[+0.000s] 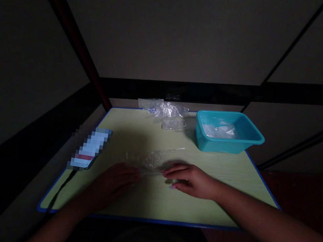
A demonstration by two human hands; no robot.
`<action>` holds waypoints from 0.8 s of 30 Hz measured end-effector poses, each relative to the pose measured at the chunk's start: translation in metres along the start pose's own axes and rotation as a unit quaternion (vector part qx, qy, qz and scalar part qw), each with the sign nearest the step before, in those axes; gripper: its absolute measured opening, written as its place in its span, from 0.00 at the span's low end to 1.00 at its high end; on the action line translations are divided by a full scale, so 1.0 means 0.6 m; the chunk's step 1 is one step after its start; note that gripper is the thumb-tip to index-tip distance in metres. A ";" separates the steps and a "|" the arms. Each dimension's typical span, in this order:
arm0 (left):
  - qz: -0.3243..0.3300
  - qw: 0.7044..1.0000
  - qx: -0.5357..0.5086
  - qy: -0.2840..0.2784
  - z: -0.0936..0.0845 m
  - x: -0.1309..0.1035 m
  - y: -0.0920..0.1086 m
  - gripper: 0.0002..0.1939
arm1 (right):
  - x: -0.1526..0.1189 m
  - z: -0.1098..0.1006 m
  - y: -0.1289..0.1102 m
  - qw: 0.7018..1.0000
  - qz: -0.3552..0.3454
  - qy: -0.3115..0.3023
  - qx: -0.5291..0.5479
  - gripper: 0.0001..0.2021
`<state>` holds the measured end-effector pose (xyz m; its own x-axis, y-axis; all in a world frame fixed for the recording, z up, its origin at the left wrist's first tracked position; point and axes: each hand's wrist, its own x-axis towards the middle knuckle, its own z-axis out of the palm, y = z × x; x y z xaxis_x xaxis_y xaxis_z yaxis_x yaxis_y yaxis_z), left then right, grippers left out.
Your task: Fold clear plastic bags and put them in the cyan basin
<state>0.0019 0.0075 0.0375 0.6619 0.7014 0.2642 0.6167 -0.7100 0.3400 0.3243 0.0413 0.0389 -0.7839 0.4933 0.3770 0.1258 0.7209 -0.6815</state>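
Observation:
A thin, crumpled clear plastic bag [155, 159] lies on the near middle of the small table. My left hand [118, 179], in shadow, has its fingers closed on the bag's near left edge. On the other side, the fingertips of my right hand [193, 180] touch the bag's near right edge. The right thumb stays apart from those fingers, with a gap showing between them. What is inside the bag, if anything, cannot be made out.
The pale tabletop [196, 208] has a blue edge. A turquoise plastic basin [219, 145] with clear plastic packets inside stands at the back right. More crumpled plastic bags [167, 110] lie at the back. A phone [91, 148] with a cord [60, 191] rests at left.

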 end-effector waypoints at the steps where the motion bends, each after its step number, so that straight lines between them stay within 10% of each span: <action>1: -0.019 1.000 -0.014 0.003 -0.006 0.001 -0.002 0.16 | 0.001 0.000 0.003 1.000 0.005 0.011 0.020 0.13; 12: -0.289 0.942 -0.164 0.048 -0.050 0.058 0.000 0.17 | -0.001 -0.017 0.014 0.978 0.168 0.126 -0.016 0.20; 24: -0.296 0.932 -0.194 0.074 -0.038 0.134 -0.037 0.17 | 0.004 -0.020 0.034 0.949 0.255 0.165 -0.084 0.14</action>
<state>0.0316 0.0808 0.0719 0.1705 0.9846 0.0389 0.6358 -0.1401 0.7590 0.3321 0.0629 0.0334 -0.3643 0.9050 0.2196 0.5551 0.4004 -0.7291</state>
